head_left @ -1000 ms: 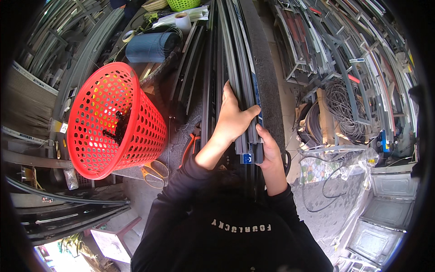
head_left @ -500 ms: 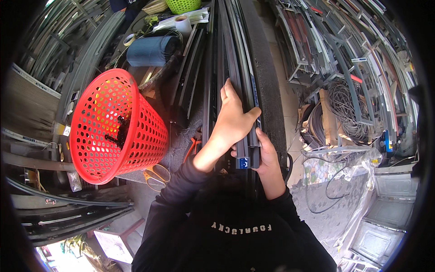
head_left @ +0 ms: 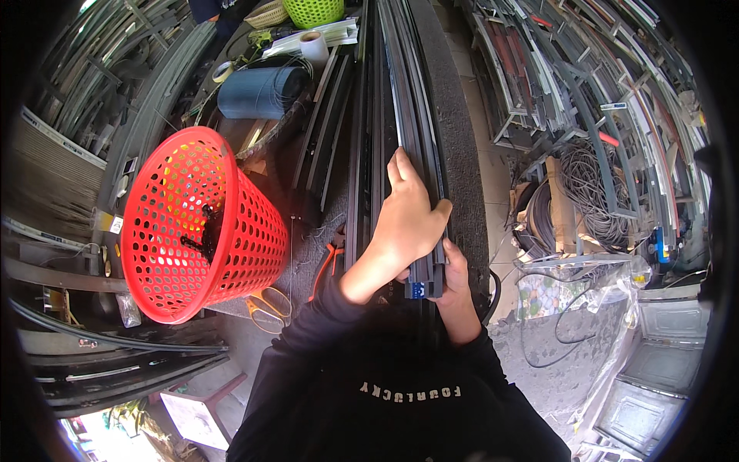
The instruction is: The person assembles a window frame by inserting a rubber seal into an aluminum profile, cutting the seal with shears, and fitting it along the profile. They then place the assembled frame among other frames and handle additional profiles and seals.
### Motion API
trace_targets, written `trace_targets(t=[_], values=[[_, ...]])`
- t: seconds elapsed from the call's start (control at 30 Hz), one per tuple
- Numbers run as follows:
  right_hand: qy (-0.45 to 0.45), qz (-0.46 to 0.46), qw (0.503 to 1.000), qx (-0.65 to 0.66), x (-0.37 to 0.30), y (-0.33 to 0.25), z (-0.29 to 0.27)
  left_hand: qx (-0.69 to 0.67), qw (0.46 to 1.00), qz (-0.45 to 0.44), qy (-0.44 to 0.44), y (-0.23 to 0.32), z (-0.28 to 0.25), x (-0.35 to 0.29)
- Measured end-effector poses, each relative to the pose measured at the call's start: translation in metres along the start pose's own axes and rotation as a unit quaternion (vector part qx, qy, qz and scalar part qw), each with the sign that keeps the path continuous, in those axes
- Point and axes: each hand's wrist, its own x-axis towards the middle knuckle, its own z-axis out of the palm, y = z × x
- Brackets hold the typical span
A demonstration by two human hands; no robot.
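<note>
A bundle of long dark metal profiles point(head_left: 419, 127) runs lengthwise from close in front of me to the far edge. My left hand point(head_left: 410, 214) lies over the top of it, fingers stretched forward and thumb spread to the right. At the near end, my right hand point(head_left: 456, 277) grips the bundle from below and the right, its thumb up along the side; most of its fingers are hidden. A blue label point(head_left: 416, 290) shows on the near end. More dark profiles point(head_left: 358, 177) lie along the left side.
A red perforated basket point(head_left: 258, 239) with black pieces inside stands to the left. Beside it are yellow-handled scissors point(head_left: 269, 308) and an orange-handled tool point(head_left: 326, 269). Farther off lie a blue roll point(head_left: 262, 92) and a white roll point(head_left: 313, 50). Coiled cords point(head_left: 593, 185) and racks flank the right.
The near end of the bundle and both hands sit slightly lower and closer to me. The bundle looks turned a little, with its profiles lying differently under my left hand.
</note>
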Motion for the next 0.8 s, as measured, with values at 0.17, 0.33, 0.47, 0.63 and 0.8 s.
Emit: trace_targets(t=[0.17,0.33,0.47,0.63,0.8], values=[[0.008,0.013,1.000,-0.005,0.000,0.001,-0.011,-0.010,1.000,-0.007,0.001,-0.008,0.004,-0.001],[-0.009,0.025,1.000,-0.009,0.000,-0.003,-0.012,-0.026,0.998,0.052,0.011,-0.036,-0.002,0.003],[0.030,0.055,0.990,-0.122,0.002,-0.004,-0.011,0.149,0.973,0.117,0.134,-0.084,-0.024,0.017],[0.043,0.037,0.992,-0.111,0.004,-0.001,-0.007,0.340,0.919,0.003,0.201,-0.124,-0.003,0.009],[0.085,0.038,0.987,-0.130,0.004,0.000,0.018,0.335,0.931,-0.047,0.138,-0.131,-0.014,0.009]])
